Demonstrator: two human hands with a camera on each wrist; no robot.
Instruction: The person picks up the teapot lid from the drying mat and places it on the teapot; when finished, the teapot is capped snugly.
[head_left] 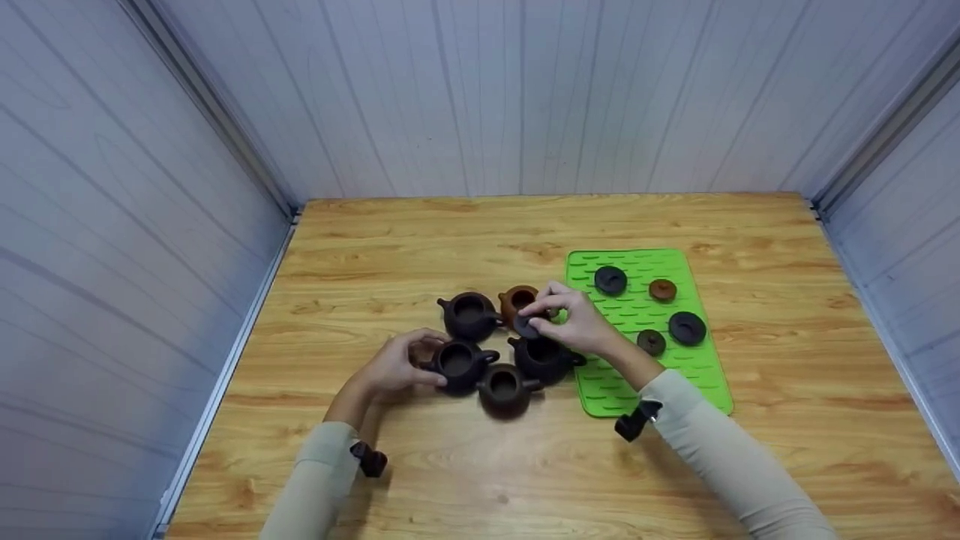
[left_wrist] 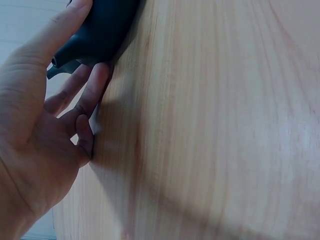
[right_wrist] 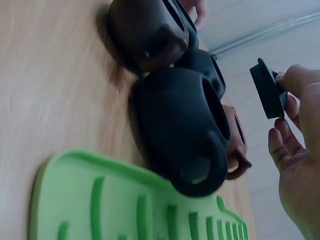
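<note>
My right hand point(head_left: 581, 322) pinches a black teapot lid point(right_wrist: 267, 90) by its knob. The lid is held in the air above the open teapots, tilted in the right wrist view. My left hand point(head_left: 397, 364) grips a black teapot point(head_left: 459, 385) at its spout side, thumb in front and fingers behind. Close to it stand another black teapot point(head_left: 470, 330) behind, an orange-brown teapot point(head_left: 510, 301) partly covered by the right hand, a black teapot point(head_left: 544, 367) to the right, and a dark brown teapot point(head_left: 504, 406) in front. All stand lidless.
On the right, a green ridged mat point(head_left: 652, 390) bears two black lids point(head_left: 610, 280), a small orange-brown lid point(head_left: 662, 290) and a dark brown lid point(head_left: 651, 343). The wooden table point(head_left: 480, 480) is bounded by pale panel walls point(head_left: 480, 97) at the back and sides.
</note>
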